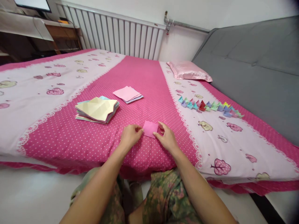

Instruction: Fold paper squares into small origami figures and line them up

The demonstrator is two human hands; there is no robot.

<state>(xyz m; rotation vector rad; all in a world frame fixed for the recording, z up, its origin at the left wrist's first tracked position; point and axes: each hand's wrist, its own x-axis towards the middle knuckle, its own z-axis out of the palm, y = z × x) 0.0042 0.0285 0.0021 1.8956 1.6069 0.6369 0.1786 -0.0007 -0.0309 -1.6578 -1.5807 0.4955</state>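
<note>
A small pink square of folded paper [150, 128] is between my two hands, just over the dotted pink bedspread [149, 77]. My left hand [131, 135] pinches its left edge between thumb and fingers. At its right edge, my right hand [166, 135] has the thumb on the lower corner and the fingers curled by the upper corner. Left of my hands lies a pile of creased paper sheets [98, 109], pale yellow on top. Behind it is a smaller stack of flat square paper [127, 93] with pink uppermost.
Several small coloured folded-paper pieces [212, 106] stand in rows on the bed to the right. A shiny pink pillow [188, 71] lies farther back, near the grey padded headboard [252, 65]. A white radiator [116, 31] lines the wall; a desk with a monitor [34, 4] stands at far left.
</note>
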